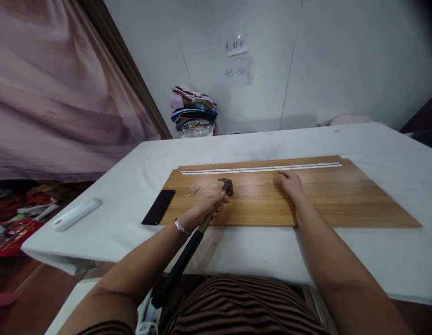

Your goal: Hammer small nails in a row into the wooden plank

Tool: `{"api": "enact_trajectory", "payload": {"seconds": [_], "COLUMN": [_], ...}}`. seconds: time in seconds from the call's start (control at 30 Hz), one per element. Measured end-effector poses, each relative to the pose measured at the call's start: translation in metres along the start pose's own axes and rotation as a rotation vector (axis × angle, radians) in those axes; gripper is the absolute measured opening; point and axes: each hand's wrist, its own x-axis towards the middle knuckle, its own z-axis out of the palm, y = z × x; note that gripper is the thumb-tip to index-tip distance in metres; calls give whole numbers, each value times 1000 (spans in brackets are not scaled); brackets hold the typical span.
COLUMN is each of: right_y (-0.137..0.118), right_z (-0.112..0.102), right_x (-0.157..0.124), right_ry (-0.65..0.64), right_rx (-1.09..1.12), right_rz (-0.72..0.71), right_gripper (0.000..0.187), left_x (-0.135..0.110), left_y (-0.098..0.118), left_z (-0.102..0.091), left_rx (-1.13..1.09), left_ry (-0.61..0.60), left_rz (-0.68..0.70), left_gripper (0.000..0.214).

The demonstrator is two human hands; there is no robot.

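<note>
My left hand grips a claw hammer high on its handle, just below the metal head. The head is over the wooden board, and the black grip slants back toward my body. My right hand is at the board's middle with its fingers curled together near two white marked strips; whether a small thing is between the fingertips is too fine to see. A row of small dark dots, perhaps nail heads, runs along the board between my hands. A few loose nails lie to the left of the hammer head.
A black phone lies at the board's left end. Further left on the white table is a long white object. Folded cloths are stacked behind the table by the wall. A pink curtain hangs at left.
</note>
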Motion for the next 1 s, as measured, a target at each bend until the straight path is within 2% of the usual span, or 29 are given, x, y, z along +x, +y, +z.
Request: {"api": "enact_trajectory", "payload": {"seconds": [0.23, 0.63, 1.0], "right_y": [1, 0, 0], "right_z": [1, 0, 1], "right_x": [1, 0, 1], "right_ry": [3, -6, 5], "right_rx": [9, 14, 8], "right_rz": [11, 17, 15], "right_gripper": [36, 36, 35], "left_x": [-8, -3, -14], "left_y": [0, 0, 4], "left_z": [3, -1, 7], "left_rx": [-26, -23, -8], "left_ry": [-13, -21, 26], "left_rz": [24, 31, 48], "left_gripper": [43, 40, 45]}}
